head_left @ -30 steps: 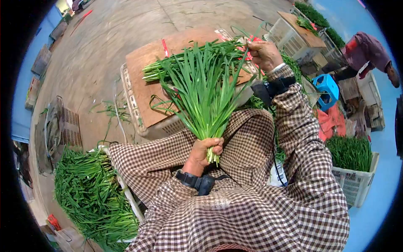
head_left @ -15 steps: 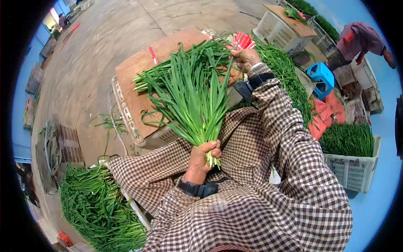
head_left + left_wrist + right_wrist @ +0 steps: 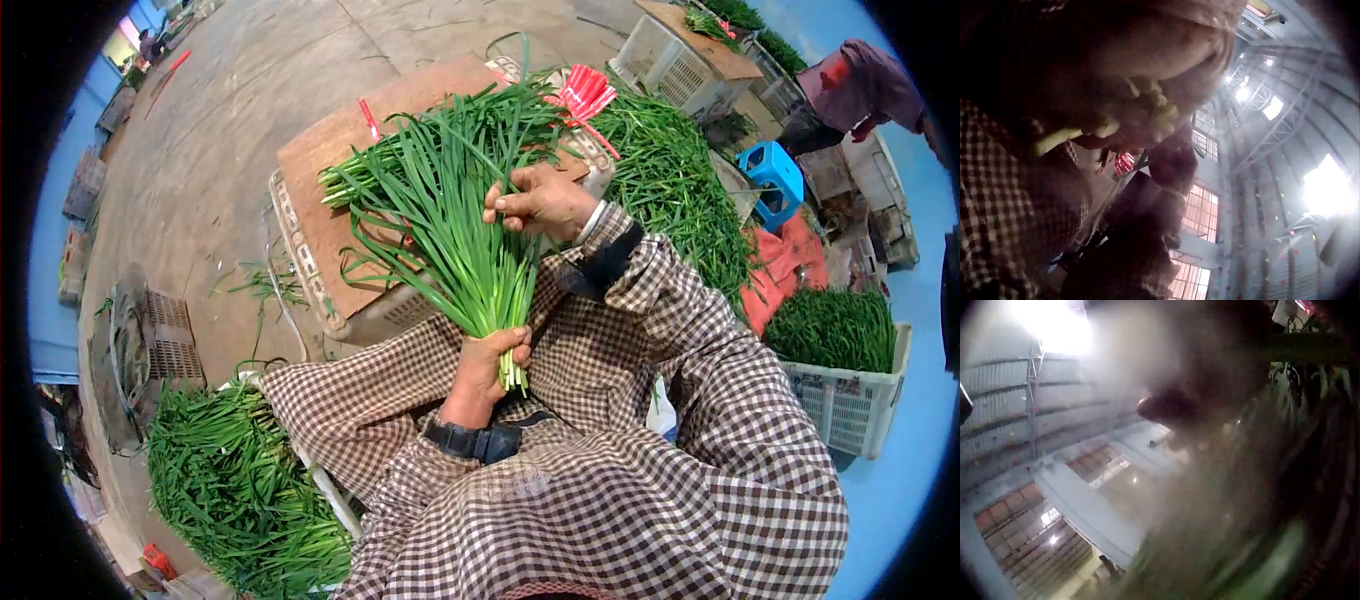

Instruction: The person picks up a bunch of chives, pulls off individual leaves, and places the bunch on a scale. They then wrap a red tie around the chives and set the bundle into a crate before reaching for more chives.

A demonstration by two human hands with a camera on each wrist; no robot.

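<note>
In the head view, my left hand grips a bunch of long green leaves around its pale stems, the cut ends sticking out below the fist. Over the right side of the leaves, my right hand has curled fingers and pinches a thin leaf. Behind the bunch, more leaves with pale stems lie on a brown board. The left wrist view shows stem ends poking from the dark left hand. The right wrist view is badly blurred.
Red-and-white ties lie at the board's right corner, beside heaped greens. Another leafy pile is at lower left. At right are a blue stool, a white crate of greens and a bending person.
My right hand has come from beside the red ties leftward and toward me, over the held bunch. The left hand keeps its grip with little movement.
</note>
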